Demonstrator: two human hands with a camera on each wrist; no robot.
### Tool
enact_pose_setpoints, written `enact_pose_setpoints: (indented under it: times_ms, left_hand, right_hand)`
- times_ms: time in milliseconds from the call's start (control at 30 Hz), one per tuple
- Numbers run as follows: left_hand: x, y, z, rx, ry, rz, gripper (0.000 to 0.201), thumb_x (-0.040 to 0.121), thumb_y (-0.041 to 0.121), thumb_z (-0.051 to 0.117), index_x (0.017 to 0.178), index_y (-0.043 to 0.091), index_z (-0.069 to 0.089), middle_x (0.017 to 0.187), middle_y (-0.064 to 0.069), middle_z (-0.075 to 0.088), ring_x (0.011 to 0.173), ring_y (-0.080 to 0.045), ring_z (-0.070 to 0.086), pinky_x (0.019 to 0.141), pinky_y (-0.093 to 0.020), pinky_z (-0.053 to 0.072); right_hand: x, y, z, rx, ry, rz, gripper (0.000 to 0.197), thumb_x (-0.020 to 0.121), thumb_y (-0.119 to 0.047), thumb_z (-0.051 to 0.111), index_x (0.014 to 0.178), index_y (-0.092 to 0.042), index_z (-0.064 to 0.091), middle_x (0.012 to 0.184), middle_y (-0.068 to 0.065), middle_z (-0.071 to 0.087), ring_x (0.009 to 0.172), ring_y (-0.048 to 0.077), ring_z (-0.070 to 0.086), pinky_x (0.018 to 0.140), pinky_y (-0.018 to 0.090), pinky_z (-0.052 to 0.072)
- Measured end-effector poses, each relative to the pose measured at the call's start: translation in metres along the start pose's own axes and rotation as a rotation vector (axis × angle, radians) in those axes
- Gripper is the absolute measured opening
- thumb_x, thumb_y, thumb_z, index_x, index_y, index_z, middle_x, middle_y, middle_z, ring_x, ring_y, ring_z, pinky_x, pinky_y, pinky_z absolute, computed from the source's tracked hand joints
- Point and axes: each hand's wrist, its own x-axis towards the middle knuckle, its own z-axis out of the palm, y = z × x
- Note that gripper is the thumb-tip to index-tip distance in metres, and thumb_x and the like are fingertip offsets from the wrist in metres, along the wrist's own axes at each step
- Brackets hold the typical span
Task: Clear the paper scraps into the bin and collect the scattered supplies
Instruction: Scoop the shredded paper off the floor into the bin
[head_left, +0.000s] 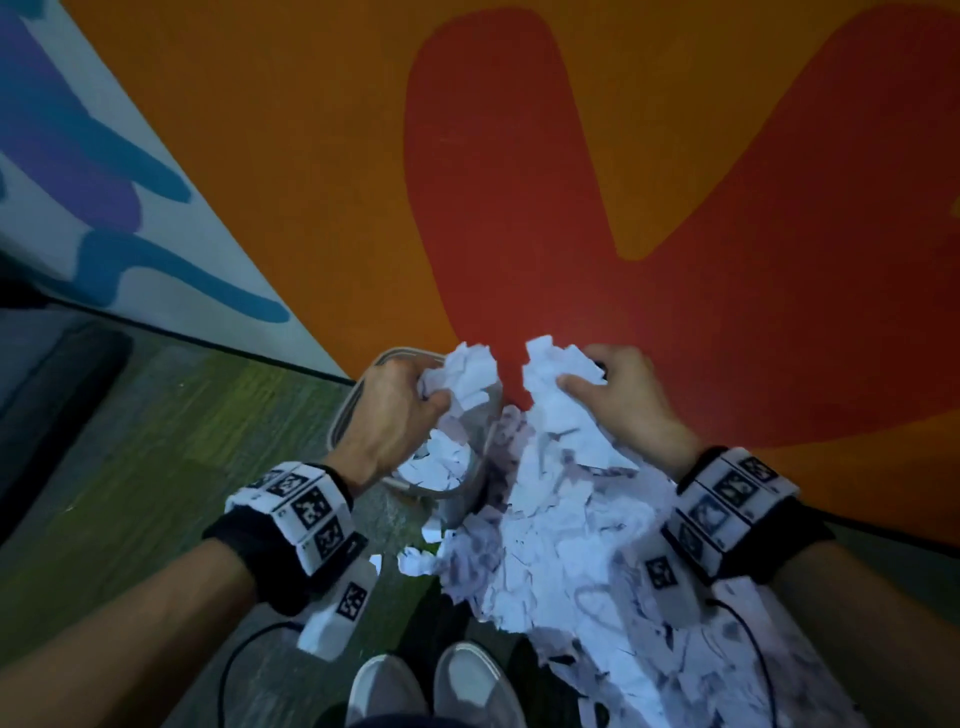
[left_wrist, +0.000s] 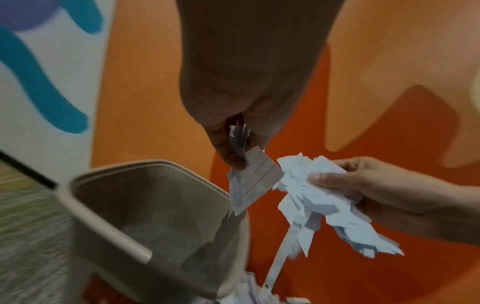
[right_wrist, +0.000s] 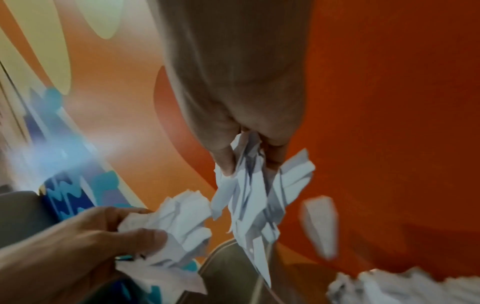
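Note:
My left hand (head_left: 400, 410) grips a wad of white paper scraps (head_left: 462, 374) right above the grey bin (head_left: 343, 415), whose inside (left_wrist: 155, 216) shows in the left wrist view. My right hand (head_left: 618, 400) grips a second bunch of scraps (head_left: 561, 405) just right of the bin, over a large heap of torn paper (head_left: 561, 551). The left wrist view has my left fingers (left_wrist: 228, 148) pinching lined scraps (left_wrist: 257, 176) at the bin's rim, with my right hand (left_wrist: 363, 185) beside them. In the right wrist view, scraps (right_wrist: 254, 197) hang from my right fingers (right_wrist: 226, 160).
An orange and red painted wall (head_left: 519, 156) stands directly behind the bin. Green-grey carpet (head_left: 156, 467) runs to the left. Loose scraps (head_left: 415, 561) lie on the floor by the bin. My shoes (head_left: 431, 686) are at the bottom, close to the heap.

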Motion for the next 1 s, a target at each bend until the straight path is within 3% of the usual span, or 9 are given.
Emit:
enact_pose_setpoints:
  times_ms: [67, 133, 233, 300, 400, 533, 667, 767, 1000]
  left_hand:
    - [0.002, -0.013, -0.010, -0.001, 0.053, -0.081, 0.010, 0.088, 0.008, 0.064, 0.092, 0.007, 0.073, 0.054, 0.013, 0.060, 0.042, 0.001, 0.052, 0.038, -0.014, 0.039]
    - [0.001, -0.025, -0.013, -0.002, 0.068, -0.178, 0.010, 0.089, 0.002, 0.063, 0.079, 0.004, 0.064, 0.041, 0.013, 0.050, 0.036, 0.000, 0.047, 0.035, -0.012, 0.033]
    - [0.002, -0.048, -0.012, 0.019, 0.065, -0.264, 0.016, 0.087, 0.009, 0.065, 0.099, 0.002, 0.071, 0.073, 0.000, 0.069, 0.057, -0.003, 0.059, 0.048, -0.011, 0.041]
    - [0.003, -0.059, -0.010, 0.027, 0.044, -0.293, 0.025, 0.086, 0.011, 0.064, 0.110, 0.006, 0.071, 0.094, -0.006, 0.072, 0.069, -0.011, 0.064, 0.055, -0.012, 0.045]
    - [0.001, -0.065, -0.007, 0.041, 0.035, -0.258, 0.029, 0.088, 0.010, 0.062, 0.116, 0.008, 0.069, 0.098, -0.005, 0.072, 0.069, -0.006, 0.062, 0.057, -0.003, 0.041]
    - [-0.001, -0.064, -0.006, 0.050, 0.029, -0.219, 0.032, 0.090, 0.008, 0.063, 0.121, 0.002, 0.066, 0.108, -0.009, 0.072, 0.079, -0.010, 0.062, 0.060, 0.004, 0.038]
    - [-0.002, -0.051, 0.001, 0.032, -0.005, -0.129, 0.029, 0.092, 0.012, 0.060, 0.120, 0.006, 0.064, 0.113, -0.006, 0.070, 0.089, -0.015, 0.068, 0.078, -0.026, 0.056]
    - [-0.005, -0.033, 0.018, 0.018, -0.048, -0.024, 0.018, 0.093, 0.014, 0.059, 0.109, 0.011, 0.067, 0.099, 0.000, 0.071, 0.079, -0.011, 0.068, 0.072, -0.033, 0.060]
    - [-0.024, -0.003, 0.103, 0.053, -0.400, 0.152, 0.023, 0.084, 0.002, 0.054, 0.091, 0.020, 0.068, 0.078, 0.003, 0.068, 0.069, -0.011, 0.061, 0.066, -0.024, 0.049]
  right_hand:
    - [0.017, -0.021, 0.026, 0.021, -0.028, -0.030, 0.014, 0.089, -0.022, 0.071, 0.079, -0.014, 0.066, 0.060, -0.007, 0.055, 0.051, 0.002, 0.050, 0.053, 0.028, 0.033]
    - [0.033, -0.035, 0.055, 0.070, -0.043, 0.000, 0.020, 0.087, -0.024, 0.072, 0.092, -0.005, 0.069, 0.072, -0.005, 0.056, 0.062, 0.007, 0.048, 0.049, 0.022, 0.030]
    - [0.047, -0.044, 0.093, 0.132, -0.066, 0.056, 0.017, 0.087, -0.020, 0.072, 0.095, -0.005, 0.071, 0.073, -0.004, 0.063, 0.059, 0.006, 0.054, 0.047, 0.013, 0.036]
    - [0.052, -0.046, 0.115, 0.154, -0.087, 0.100, 0.024, 0.086, -0.025, 0.072, 0.102, -0.007, 0.070, 0.091, 0.003, 0.071, 0.083, 0.018, 0.066, 0.068, 0.023, 0.051]
    - [0.052, -0.043, 0.133, 0.104, -0.146, 0.119, 0.036, 0.084, -0.034, 0.073, 0.111, -0.010, 0.067, 0.109, 0.008, 0.070, 0.108, 0.029, 0.061, 0.090, 0.041, 0.052]
    - [0.044, -0.040, 0.129, 0.082, -0.230, 0.138, 0.028, 0.088, -0.029, 0.073, 0.109, -0.014, 0.065, 0.101, 0.000, 0.066, 0.098, 0.021, 0.064, 0.089, 0.039, 0.055]
    - [0.036, -0.029, 0.103, 0.075, -0.195, 0.102, 0.007, 0.090, -0.023, 0.070, 0.096, -0.019, 0.069, 0.091, -0.002, 0.069, 0.088, 0.019, 0.067, 0.072, 0.031, 0.059]
    - [0.025, -0.012, 0.077, 0.060, -0.158, 0.075, 0.005, 0.089, -0.016, 0.068, 0.088, -0.016, 0.073, 0.080, 0.000, 0.072, 0.075, 0.013, 0.068, 0.058, 0.020, 0.052]
    - [-0.021, 0.102, 0.036, 0.021, -0.224, 0.173, 0.010, 0.085, -0.007, 0.069, 0.076, -0.003, 0.072, 0.072, 0.009, 0.071, 0.063, 0.013, 0.061, 0.068, 0.038, 0.053]
